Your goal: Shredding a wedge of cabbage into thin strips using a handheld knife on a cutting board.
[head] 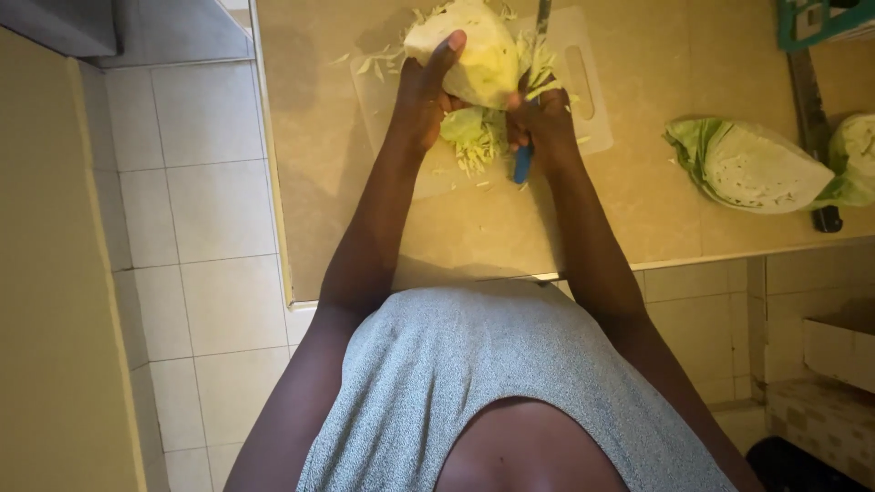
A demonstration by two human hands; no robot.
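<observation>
Cabbage (474, 55) on chopping board (583, 82), left hand (424, 96) gripping

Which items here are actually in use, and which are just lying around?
In use: cabbage chunk under left hand; blue-handled knife in right hand; white cutting board; shredded cabbage.
Lying about: cut cabbage wedge; second cabbage piece; green crate.

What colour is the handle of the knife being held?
Blue knife handle, seen in the head view.

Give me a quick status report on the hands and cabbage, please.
Left hand steadying cabbage. Right hand gripping knife. Board unobstructed.
</observation>
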